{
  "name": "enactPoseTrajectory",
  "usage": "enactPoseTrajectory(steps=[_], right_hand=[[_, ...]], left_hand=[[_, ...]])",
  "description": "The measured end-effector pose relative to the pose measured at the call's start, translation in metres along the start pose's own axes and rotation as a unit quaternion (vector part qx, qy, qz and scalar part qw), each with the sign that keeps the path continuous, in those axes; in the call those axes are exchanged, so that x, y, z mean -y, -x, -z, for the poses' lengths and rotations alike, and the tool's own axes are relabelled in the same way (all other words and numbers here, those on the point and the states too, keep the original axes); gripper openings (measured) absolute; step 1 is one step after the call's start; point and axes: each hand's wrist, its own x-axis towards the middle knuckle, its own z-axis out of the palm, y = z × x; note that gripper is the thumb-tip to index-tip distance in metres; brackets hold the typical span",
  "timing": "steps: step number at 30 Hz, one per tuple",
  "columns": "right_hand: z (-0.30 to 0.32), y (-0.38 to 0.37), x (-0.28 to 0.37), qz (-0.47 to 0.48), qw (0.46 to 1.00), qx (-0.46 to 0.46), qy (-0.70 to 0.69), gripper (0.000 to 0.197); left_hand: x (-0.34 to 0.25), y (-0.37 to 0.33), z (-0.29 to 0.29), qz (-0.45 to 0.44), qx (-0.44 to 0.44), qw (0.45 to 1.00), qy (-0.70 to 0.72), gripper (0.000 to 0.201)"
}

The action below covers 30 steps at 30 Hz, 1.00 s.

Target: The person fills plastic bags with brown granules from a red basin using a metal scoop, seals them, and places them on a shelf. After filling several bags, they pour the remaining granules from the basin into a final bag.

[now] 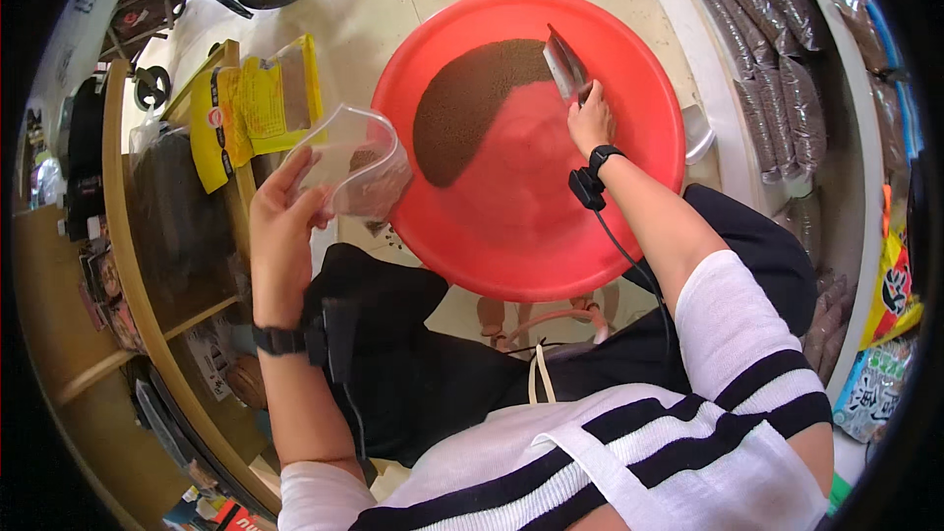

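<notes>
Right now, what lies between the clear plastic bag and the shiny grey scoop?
The head view shows fine brown granules there, inside the round red plastic basin.

The person's left forearm (300,403) rises almost straight ahead from near the lower edge, running through the left wrist (279,313) to a raised left hand (287,226), whose thumb and fingers close in a pinch and point toward the right. The right arm (661,226) reaches forward at a slant, leaning leftward from the shoulder, with the right wrist (618,173) roughly in line. The right hand (592,123) shows its back, the fingers curled in a grip; the hands are well apart, the right one farther forward
</notes>
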Motion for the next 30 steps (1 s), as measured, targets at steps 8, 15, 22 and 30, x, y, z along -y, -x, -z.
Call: enactPoseTrajectory(steps=[8, 15, 22, 30], right_hand=[[-0.052, -0.004, -0.007, 0.031, 0.998, -0.038, -0.033, 0.054], [-0.103, 0.012, 0.017, 0.113, 0.985, -0.017, -0.131, 0.056], [-0.136, 0.057, 0.047, 0.065, 0.968, 0.049, -0.238, 0.058], [-0.163, 0.121, 0.069, -0.047, 0.918, 0.172, -0.354, 0.056]], left_hand=[[-0.017, -0.012, 0.000, 0.015, -0.067, 0.996, -0.055, 0.049], [-0.015, -0.013, 0.000, -0.017, -0.072, 0.997, -0.007, 0.051], [-0.010, -0.014, 0.003, 0.005, -0.088, 0.996, -0.033, 0.052], [-0.005, -0.016, 0.004, 0.024, -0.068, 0.997, -0.041, 0.053]])
